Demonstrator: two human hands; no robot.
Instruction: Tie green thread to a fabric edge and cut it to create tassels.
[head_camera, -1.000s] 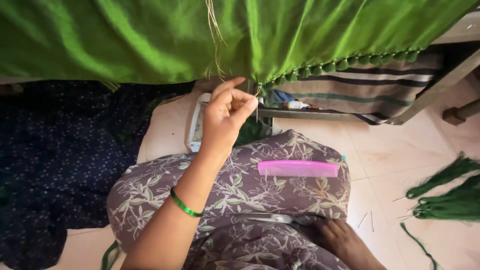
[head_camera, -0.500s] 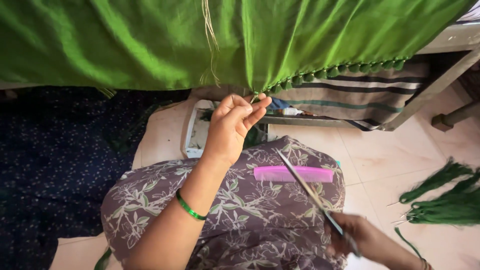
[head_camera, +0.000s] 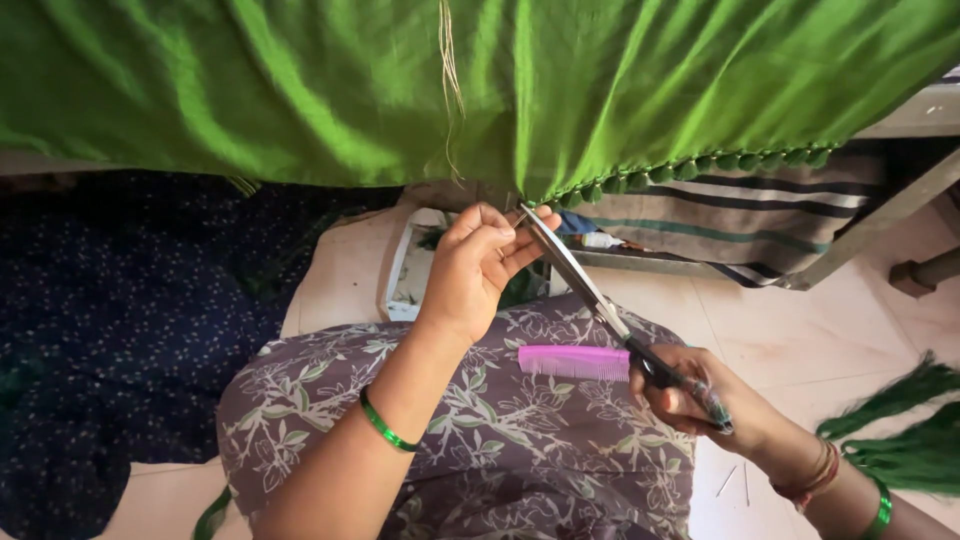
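Now my right hand (head_camera: 700, 405) has brought the scissors (head_camera: 600, 300) up from my lap, fist closed round the handles, blade tips touching the green cloth's (head_camera: 400, 90) tasselled hem just beside my left hand (head_camera: 480, 265), which keeps pinching that edge. The pink comb (head_camera: 573, 362) lies unmoved on my knee. Trimming looks about to begin.
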